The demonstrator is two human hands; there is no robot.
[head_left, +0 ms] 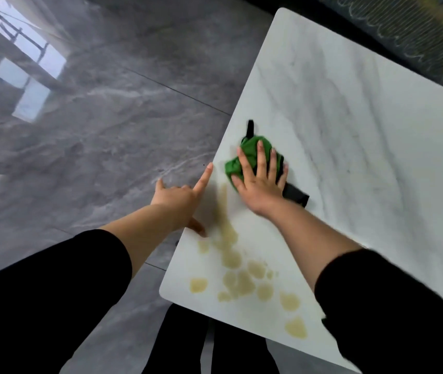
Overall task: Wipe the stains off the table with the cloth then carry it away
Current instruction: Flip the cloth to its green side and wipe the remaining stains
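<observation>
Presses the right grip (260, 182), spread wide with fingers straight, flat onto the cloth (231, 168) (green, bunched, black ends poking out past the fingertips and by the wrist). Pins it to the tabletop (349, 130) under palm and fingers; curls nothing round it. Leaves the stains (231, 257) (yellowish blotches, a little blurred) on the wrist side of that grip, clustered toward the near corner, with one pale smear (223, 201) running up almost to the heel of the palm. Braces the left grip (177, 201) at the tabletop edge, just left of the right grip and apart from the cloth: index finger straight along the edge, thumb down beside the smear, middle fingers bent, nothing held. Wears black sleeves (53, 292) to mid-forearm. Stands over a grey floor (80, 130) beyond the left grip.
</observation>
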